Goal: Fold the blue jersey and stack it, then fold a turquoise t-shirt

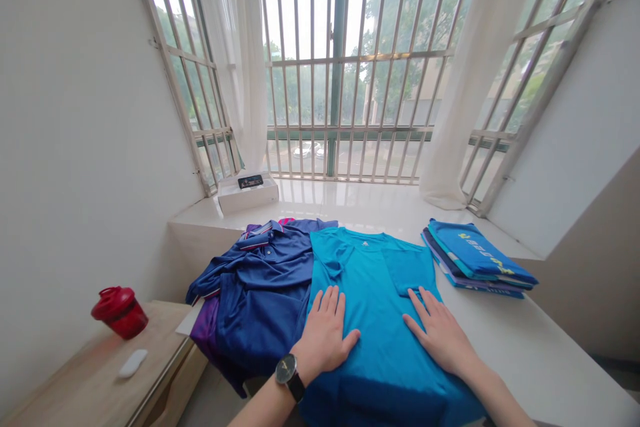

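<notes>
A bright teal T-shirt point(373, 300) is spread on the white ledge, its neckline toward the window and its lower part hanging over the near edge. The right sleeve is folded inward across the chest. My left hand point(327, 333) rests flat on the shirt's left side, fingers spread, with a black-strapped watch point(289, 373) on the wrist. On the right side, my right hand point(440, 330) also lies palm down with fingers apart, just below the folded sleeve. Neither hand grips anything. Left of the teal shirt lies a rumpled navy polo shirt point(270, 280), on top of purple clothing point(206, 327).
Folded shirts point(477, 257) are stacked on the right of the ledge point(545, 347). A white box point(247, 195) with a phone point(251, 181) on it stands near the barred window. At lower left, a wooden cabinet point(95, 367) bears a red lidded cup point(120, 312) and a white oval object point(133, 363).
</notes>
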`<state>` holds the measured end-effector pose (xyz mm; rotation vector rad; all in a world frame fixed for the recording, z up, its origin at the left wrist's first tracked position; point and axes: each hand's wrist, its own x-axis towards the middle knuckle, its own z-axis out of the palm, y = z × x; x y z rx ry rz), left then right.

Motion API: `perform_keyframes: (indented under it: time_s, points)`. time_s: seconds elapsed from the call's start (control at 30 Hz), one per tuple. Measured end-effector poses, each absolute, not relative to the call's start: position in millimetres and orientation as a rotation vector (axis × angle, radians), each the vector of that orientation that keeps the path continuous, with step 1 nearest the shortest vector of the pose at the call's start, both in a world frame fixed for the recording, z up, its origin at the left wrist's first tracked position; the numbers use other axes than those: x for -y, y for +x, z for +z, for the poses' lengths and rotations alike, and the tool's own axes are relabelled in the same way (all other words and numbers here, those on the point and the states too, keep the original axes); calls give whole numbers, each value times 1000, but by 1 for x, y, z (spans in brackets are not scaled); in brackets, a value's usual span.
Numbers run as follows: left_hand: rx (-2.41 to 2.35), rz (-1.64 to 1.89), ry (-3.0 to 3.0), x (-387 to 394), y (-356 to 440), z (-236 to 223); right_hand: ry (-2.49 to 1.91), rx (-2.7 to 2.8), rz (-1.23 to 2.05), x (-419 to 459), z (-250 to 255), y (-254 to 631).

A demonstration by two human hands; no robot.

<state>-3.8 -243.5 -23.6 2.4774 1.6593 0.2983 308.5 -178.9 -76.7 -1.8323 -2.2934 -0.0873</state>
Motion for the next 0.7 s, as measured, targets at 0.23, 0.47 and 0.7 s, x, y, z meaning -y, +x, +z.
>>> perform_keyframes:
  time_s: [0.23, 0.47, 0.7]
  points:
    - [-1645, 335, 2436, 248, -2, -20, -1859, 2319, -68, 186, -73, 309]
    - [-1637, 351, 2425, 248, -3, -19, -1731, 2225, 30, 168, -60, 311]
    - [-1643, 339, 2424, 249, -4, -15, -1418, 1979, 568, 101, 9, 236]
